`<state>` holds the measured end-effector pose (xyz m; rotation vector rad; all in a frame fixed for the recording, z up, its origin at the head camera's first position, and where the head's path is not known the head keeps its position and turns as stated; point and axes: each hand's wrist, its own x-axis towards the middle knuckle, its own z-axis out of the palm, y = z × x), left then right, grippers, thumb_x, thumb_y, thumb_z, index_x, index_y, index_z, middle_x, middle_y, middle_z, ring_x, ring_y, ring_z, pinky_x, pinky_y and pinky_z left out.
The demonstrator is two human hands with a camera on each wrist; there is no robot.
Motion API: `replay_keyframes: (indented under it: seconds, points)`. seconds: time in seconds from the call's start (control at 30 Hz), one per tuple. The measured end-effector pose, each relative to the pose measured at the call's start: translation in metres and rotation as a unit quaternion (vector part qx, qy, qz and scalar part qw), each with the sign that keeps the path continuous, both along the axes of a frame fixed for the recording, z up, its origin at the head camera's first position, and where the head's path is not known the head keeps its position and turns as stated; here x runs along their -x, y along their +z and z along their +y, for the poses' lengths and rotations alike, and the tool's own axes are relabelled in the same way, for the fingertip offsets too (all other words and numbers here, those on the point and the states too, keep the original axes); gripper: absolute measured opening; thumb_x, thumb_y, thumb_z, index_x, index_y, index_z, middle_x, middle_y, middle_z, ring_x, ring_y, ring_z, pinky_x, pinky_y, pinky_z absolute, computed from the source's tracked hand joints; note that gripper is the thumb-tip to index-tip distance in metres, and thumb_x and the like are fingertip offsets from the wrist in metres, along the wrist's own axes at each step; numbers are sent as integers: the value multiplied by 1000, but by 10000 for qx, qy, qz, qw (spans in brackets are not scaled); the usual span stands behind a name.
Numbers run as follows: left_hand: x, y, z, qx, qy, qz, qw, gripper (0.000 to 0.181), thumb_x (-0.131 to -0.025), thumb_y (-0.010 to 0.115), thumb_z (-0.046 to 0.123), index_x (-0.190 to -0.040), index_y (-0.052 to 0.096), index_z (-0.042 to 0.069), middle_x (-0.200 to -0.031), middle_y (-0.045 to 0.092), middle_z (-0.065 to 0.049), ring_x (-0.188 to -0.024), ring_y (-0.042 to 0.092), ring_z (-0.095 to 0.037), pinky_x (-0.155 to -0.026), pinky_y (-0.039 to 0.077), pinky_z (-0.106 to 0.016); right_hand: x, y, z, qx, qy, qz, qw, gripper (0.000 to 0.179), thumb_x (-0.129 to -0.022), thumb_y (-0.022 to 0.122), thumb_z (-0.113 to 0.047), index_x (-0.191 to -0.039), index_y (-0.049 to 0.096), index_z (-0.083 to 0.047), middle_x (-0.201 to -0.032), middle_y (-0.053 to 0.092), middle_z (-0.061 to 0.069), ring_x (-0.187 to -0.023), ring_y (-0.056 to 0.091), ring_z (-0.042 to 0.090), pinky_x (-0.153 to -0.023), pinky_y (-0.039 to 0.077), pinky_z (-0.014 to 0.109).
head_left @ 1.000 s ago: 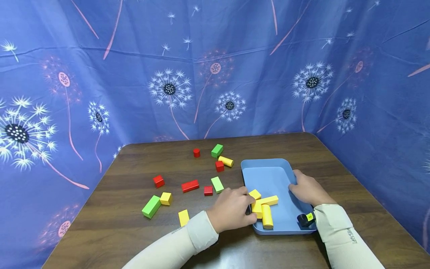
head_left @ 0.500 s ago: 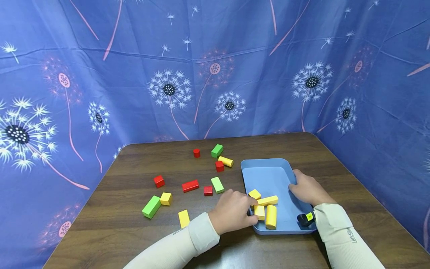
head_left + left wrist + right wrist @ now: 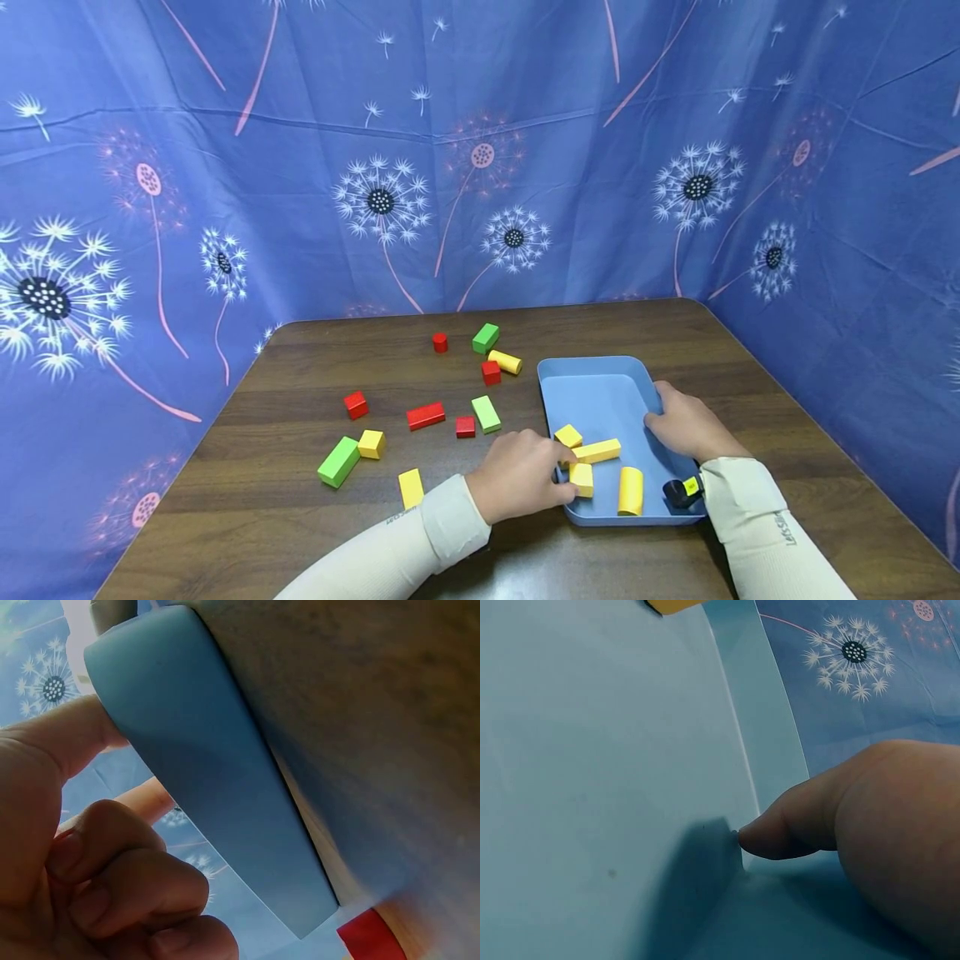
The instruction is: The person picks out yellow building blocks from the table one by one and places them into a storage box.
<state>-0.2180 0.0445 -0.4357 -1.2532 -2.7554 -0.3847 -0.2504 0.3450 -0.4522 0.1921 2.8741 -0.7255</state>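
A blue tray (image 3: 600, 383) lies on the table with several yellow blocks in its near left part. My left hand (image 3: 517, 477) reaches over the tray's left wall and pinches a yellow cube (image 3: 582, 481) between thumb and index finger. In the left wrist view the tray wall (image 3: 195, 765) hides the fingertips, and the other fingers (image 3: 142, 885) are curled. Beside the cube lie a long yellow block (image 3: 600, 451), another yellow block (image 3: 568, 436) and a yellow cylinder (image 3: 631, 492). My right hand (image 3: 693, 423) grips the tray's right wall, its thumb (image 3: 780, 829) on the inside.
Left of the tray, red blocks (image 3: 426, 416), green blocks (image 3: 339, 462) and yellow blocks (image 3: 411, 488) are scattered on the wooden table (image 3: 285, 533). A yellow cylinder (image 3: 505, 362) lies beyond them. A blue dandelion-patterned cloth (image 3: 300, 200) hangs behind and along the right.
The yellow cylinder has rolled right in the tray, away from the cube. My left hand and the cube have shifted slightly. The right hand stays on the tray wall.
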Motion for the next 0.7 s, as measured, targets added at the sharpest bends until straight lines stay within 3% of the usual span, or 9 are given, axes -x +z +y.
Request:
replay_keyframes:
  seconds: [0.27, 0.7]
  points:
    - [0, -1, 1, 4, 94, -194, 9998, 33, -88, 79, 43, -118, 79, 30, -58, 52, 20, -48, 42, 0, -42, 34, -23, 0, 1, -1, 14, -21, -36, 10000, 73, -102, 51, -21, -158, 17, 13, -153, 34, 42, -136, 43, 60, -101, 44, 72]
    - [0, -2, 1, -3, 134, -284, 9995, 35, -88, 79, 45, -119, 78, 31, -56, 49, 20, -47, 41, 0, -41, 33, -23, -1, 1, -2, -34, -24, -3, 10000, 72, -102, 51, -20, -157, 18, 14, -152, 36, 42, -134, 45, 60, -99, 45, 72]
